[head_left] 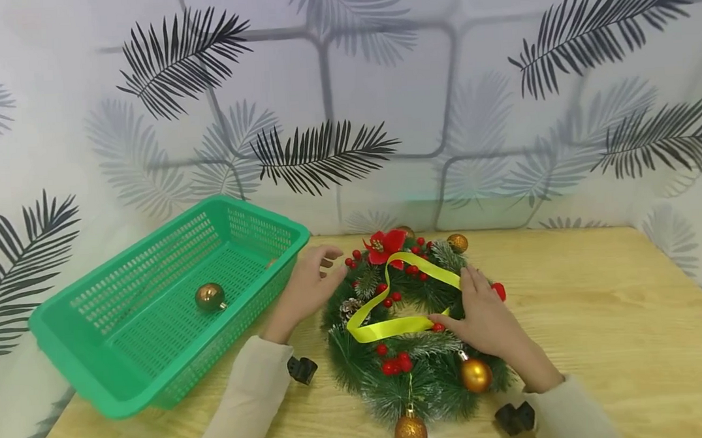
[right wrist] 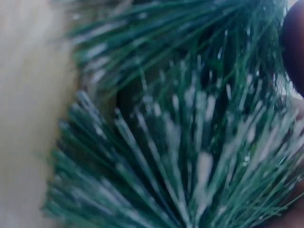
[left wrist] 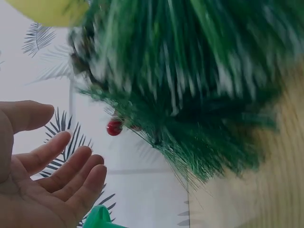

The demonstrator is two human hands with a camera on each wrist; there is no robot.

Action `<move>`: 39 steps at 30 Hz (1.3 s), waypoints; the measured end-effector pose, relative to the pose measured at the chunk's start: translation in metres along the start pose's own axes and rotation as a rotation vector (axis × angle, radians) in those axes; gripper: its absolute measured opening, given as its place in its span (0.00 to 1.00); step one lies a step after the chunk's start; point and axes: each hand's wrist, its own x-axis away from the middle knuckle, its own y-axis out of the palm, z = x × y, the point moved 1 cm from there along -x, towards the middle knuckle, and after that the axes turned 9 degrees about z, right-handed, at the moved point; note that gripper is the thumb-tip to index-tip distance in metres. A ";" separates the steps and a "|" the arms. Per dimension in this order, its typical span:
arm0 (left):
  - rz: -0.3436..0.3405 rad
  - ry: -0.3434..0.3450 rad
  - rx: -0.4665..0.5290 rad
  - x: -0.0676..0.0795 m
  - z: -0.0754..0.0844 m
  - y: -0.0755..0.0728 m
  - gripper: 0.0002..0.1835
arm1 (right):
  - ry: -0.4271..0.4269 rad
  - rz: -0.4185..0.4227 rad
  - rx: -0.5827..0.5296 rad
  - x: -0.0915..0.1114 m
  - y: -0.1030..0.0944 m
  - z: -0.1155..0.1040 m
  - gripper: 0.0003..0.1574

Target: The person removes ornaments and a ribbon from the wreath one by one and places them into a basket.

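A green pine wreath lies on the table with a yellow ribbon looped loosely over it. My right hand rests on the wreath's right side, fingers extended over the ribbon and thumb spread toward the centre. Needles fill most of the right wrist view and hide much of that hand. To the wreath's left, my left hand is held with loosely bent fingers and nothing in them; its palm shows bare in the left wrist view. Red berries, a red flower and a pine cone decorate the wreath.
At the left stands a green plastic basket with a brown bauble inside. A glittery orange bauble hangs at the wreath's front, and a shiny gold one sits at its right. A leaf-patterned wall covering rises behind the table.
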 end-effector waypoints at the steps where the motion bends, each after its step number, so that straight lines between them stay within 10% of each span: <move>1: 0.000 -0.001 -0.002 0.000 -0.001 0.000 0.18 | -0.007 -0.017 -0.018 0.000 -0.001 0.003 0.65; 15: -0.001 -0.014 0.006 0.001 -0.006 -0.002 0.18 | -0.180 -0.130 -0.110 -0.016 -0.020 0.026 0.59; 26: -0.001 0.016 -0.046 0.001 -0.008 -0.002 0.13 | -0.002 0.120 -0.044 0.028 -0.036 -0.023 0.54; 39: -0.023 0.001 -0.071 0.000 -0.005 0.000 0.14 | 0.254 0.013 0.138 0.037 -0.016 -0.052 0.75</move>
